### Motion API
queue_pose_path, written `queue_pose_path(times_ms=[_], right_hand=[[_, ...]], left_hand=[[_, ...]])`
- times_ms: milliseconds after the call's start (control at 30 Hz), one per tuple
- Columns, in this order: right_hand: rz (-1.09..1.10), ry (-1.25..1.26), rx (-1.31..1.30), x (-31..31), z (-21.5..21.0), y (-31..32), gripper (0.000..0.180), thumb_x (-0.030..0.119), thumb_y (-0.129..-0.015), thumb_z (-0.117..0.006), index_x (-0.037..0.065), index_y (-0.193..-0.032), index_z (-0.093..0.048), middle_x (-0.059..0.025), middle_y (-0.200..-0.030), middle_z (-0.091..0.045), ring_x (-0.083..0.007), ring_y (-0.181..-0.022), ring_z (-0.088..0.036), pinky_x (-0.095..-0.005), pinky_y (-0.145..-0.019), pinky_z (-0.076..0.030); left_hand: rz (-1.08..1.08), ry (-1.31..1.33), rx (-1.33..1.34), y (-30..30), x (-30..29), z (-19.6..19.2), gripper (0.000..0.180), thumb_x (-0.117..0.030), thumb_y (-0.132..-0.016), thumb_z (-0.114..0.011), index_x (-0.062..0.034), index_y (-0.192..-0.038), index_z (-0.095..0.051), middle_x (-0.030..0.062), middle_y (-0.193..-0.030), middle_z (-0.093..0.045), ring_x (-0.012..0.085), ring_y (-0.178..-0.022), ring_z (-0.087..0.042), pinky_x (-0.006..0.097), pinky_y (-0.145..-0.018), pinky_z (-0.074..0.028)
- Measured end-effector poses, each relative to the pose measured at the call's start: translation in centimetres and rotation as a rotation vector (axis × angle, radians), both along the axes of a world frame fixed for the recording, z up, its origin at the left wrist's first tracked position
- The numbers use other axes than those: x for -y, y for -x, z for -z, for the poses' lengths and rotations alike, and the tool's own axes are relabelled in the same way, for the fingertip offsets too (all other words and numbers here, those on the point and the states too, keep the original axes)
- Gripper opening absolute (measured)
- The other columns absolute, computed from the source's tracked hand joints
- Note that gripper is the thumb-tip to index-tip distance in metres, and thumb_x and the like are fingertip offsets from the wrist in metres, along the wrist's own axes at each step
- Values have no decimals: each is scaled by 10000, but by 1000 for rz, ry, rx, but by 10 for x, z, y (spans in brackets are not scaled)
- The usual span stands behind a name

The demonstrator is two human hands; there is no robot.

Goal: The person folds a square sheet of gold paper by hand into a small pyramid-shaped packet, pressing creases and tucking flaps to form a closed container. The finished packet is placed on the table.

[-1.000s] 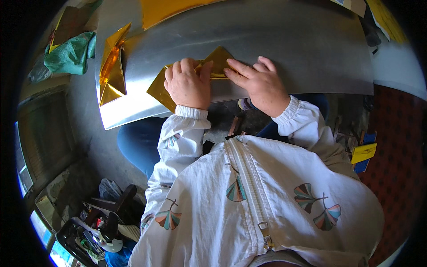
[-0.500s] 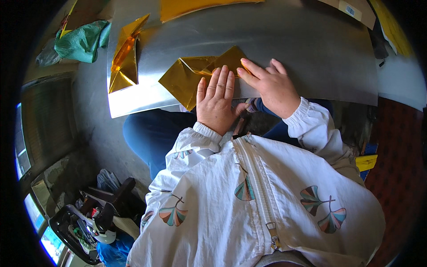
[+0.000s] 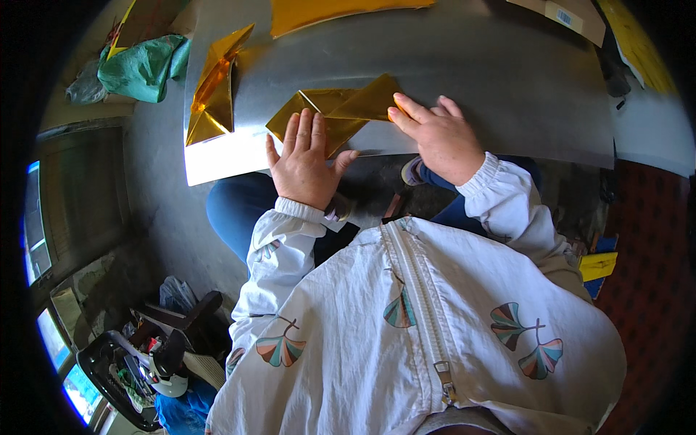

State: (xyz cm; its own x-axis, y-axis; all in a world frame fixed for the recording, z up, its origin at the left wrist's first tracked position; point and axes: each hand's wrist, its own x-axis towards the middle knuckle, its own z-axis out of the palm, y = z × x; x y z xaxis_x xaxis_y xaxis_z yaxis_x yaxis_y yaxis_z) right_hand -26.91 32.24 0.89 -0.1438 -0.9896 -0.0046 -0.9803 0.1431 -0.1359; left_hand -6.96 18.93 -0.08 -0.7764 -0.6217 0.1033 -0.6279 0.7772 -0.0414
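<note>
Gold paper [image 3: 335, 109], folded into angular flaps, lies on the near part of a grey board [image 3: 507, 80] that rests across the person's lap. The left hand [image 3: 304, 159] lies flat on it, palm down, fingers held close together and stretched forward, thumb spread out to the side, covering the paper's near left part. The right hand [image 3: 438, 134] presses its fingertips [image 3: 399, 101] down on the right-hand flap, fingers extended and kept together, gripping nothing. Both wrists come out of the gathered cuffs of a white jacket [image 3: 435, 326] with a zip and fan-shaped leaf prints. Just left of the hands, a second folded gold piece [image 3: 214, 90] lies on the board's left end, apart from the first. Beyond, at the far edge, a larger gold sheet [image 3: 341, 11] lies flat. Off the board to the left sits a crumpled green bag [image 3: 141, 65]. Blue trousers [image 3: 235, 214] show under the board's near edge.
</note>
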Motion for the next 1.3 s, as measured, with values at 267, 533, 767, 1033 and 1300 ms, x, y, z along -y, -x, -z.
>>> queue_pose_path(times_ms=[267,533,767,1033,1300], right_hand=[[12,95,94,3,15,-26,780,424,-808,-698,-54,-1357,-419,-243,-1458,-346,-368,-1264,-456,-431,-1141,-232],[166,189,71,6,20,-41,742,330,-790,-722,-26,-1364,-415,-235,-1460,-344,-354,-1210,-496,-464,-1122,-246],[13,296,89,38,37,-73,643,255,-828,-692,22,-1374,-444,-176,-1454,-396,-338,-1113,-565,-463,-1117,-267],[59,295,86,38,38,-76,602,311,-828,-691,47,-1334,-501,-142,-1440,-425,-308,-1082,-595,-479,-1115,-257],[-112,513,123,36,27,-48,178,144,-872,-624,80,-1032,-669,-96,-1081,-680,-259,-923,-668,-455,-981,-431]], left_hand=[[219,-184,-96,14,-2,4,869,-574,-790,-659,-143,-1472,-335,57,-1536,-313,242,-1423,-277,459,-1163,-189],[285,-70,-12,-7,5,6,584,-190,-894,-635,-169,-1434,-412,28,-1494,-393,208,-1383,-361,406,-1129,-283],[306,-52,-100,-21,-2,5,493,-69,-898,-524,-164,-1381,-491,28,-1435,-476,190,-1329,-442,375,-1085,-344],[126,-9,-111,-50,19,2,366,-154,-935,-585,-175,-1300,-575,5,-1357,-553,190,-1308,-467,432,-1104,-329],[269,-152,-380,-49,32,-22,178,-143,-886,-646,-128,-1055,-700,40,-1156,-673,223,-1230,-542,464,-1090,-322]])
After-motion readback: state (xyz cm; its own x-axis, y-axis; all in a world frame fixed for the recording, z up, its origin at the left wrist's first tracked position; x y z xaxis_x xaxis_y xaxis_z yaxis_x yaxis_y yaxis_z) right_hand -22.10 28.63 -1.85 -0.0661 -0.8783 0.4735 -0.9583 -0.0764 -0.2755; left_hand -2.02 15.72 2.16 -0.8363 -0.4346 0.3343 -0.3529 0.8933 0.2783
